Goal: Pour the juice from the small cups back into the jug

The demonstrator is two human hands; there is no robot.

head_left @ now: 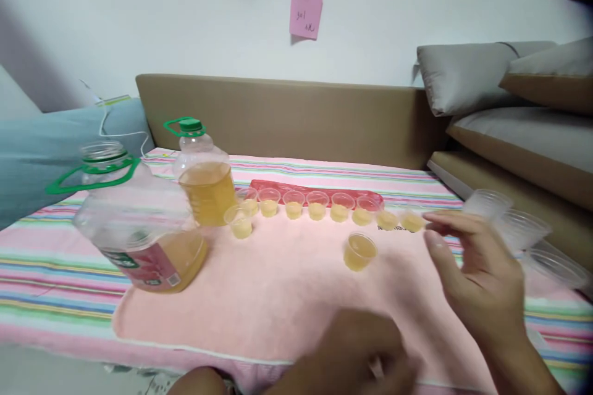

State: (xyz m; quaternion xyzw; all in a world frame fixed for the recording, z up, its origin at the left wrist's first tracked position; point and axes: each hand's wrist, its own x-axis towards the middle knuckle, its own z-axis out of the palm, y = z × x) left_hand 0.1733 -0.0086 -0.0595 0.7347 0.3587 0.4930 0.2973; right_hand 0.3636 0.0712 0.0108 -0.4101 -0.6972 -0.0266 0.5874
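My right hand (pixel 484 274) is at the right end of a row of small clear plastic cups. Its thumb and index finger are apart, their tips beside the last cup (pixel 412 221); whether they touch the rim is unclear. Low in front, my left hand (pixel 356 352) is smeared by motion and its fingers cannot be made out. Several cups in the row, such as a middle cup (pixel 317 207), hold a little yellow liquid. Nearer to me stands a fuller cup (pixel 360 253) of amber liquid. Another cup (pixel 241 225) sits at the row's left end.
An uncapped large bottle (pixel 139 228) of amber drink stands left; behind it is a green-capped bottle (pixel 210 179). Stacks of clear cups (pixel 519 228) lie at right. A red plastic packet (pixel 315 193) lies behind the row. Cushions (pixel 532 129) are piled back right.
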